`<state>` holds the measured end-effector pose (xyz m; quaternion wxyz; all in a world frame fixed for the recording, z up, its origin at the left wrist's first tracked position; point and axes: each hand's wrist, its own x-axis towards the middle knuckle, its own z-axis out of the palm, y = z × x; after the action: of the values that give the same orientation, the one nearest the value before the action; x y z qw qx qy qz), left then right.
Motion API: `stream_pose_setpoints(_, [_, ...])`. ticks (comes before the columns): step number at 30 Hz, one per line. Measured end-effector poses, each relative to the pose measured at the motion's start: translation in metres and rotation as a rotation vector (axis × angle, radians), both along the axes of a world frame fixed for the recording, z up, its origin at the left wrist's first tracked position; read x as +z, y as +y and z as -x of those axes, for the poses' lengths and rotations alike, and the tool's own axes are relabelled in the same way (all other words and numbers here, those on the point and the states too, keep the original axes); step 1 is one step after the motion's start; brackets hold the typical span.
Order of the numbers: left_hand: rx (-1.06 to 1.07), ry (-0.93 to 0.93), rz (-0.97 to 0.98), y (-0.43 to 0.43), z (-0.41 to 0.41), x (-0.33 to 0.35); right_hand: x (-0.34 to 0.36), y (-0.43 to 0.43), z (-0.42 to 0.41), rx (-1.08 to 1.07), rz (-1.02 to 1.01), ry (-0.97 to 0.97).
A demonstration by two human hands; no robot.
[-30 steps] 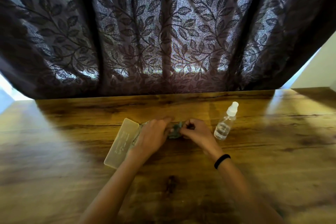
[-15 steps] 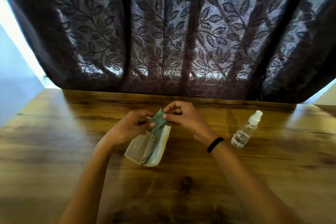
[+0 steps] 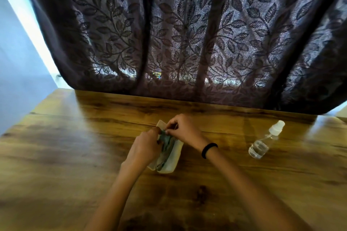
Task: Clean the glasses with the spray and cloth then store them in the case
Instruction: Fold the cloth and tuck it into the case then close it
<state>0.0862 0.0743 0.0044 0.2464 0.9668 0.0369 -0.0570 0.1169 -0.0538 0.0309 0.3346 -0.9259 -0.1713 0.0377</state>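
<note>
Nearest us, our two forearms reach out over the wooden desk, the right one wearing a black band at the wrist. Just beyond, our left hand and right hand meet over the pale case, which lies open on the desk at the middle of the scene. The fingers of both hands are pinched narrow on the green cloth, holding its upper edge between them right above the case.

The glasses appear to lie in the case under the cloth, a dark rim just showing near its near end, though we cannot make them out clearly.

We judge the storing step to be in hand: the cloth is being folded or tucked in with the glasses. The next move calls for pressing the cloth flat inside so nothing bunches at the hinge, then swinging the lid shut.

To the right, well apart from the case, the spray bottle stands leaning, capped, with a little clear liquid. It blocks nothing. Farther off, the desk runs bare to the dark leaf-patterned curtain hanging at its far edge.
</note>
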Motion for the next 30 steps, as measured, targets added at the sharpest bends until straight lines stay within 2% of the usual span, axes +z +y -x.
stream_pose_setpoints(3, [-0.056,-0.011,-0.108,-0.004,0.003,-0.004,-0.006,-0.005,0.002,-0.018,0.052,-0.023])
stream_pose_setpoints(5, [-0.073,-0.031,-0.108,-0.004,0.008,-0.003,-0.009,-0.01,0.002,-0.036,0.054,0.0])
stream_pose_setpoints(10, [-0.053,-0.418,0.007,0.007,0.01,0.016,-0.016,-0.027,0.005,-0.07,0.019,0.066])
stream_pose_setpoints(12, [-0.045,-0.443,0.045,0.011,0.004,0.019,-0.018,-0.032,0.008,-0.084,-0.017,0.092])
stream_pose_setpoints(14, [-0.032,-0.199,0.161,0.014,-0.003,0.018,-0.018,-0.035,0.011,-0.088,-0.044,0.101])
stream_pose_setpoints(16, [-0.04,0.106,0.424,0.018,-0.01,0.015,-0.019,-0.038,0.013,-0.09,-0.063,0.106])
stream_pose_setpoints(18, [-0.049,0.269,0.666,0.021,-0.011,0.012,-0.019,-0.041,0.016,-0.094,-0.07,0.103])
stream_pose_setpoints(23, [-0.032,0.407,0.922,0.022,-0.003,0.012,-0.021,-0.044,0.019,-0.112,-0.081,0.087])
stream_pose_setpoints(27, [0.042,0.481,1.017,0.025,-0.003,0.008,-0.022,-0.044,0.022,-0.097,-0.089,0.055])
stream_pose_setpoints(30, [0.072,0.516,1.079,0.023,0.0,0.006,-0.026,-0.05,0.027,-0.15,-0.181,0.069])
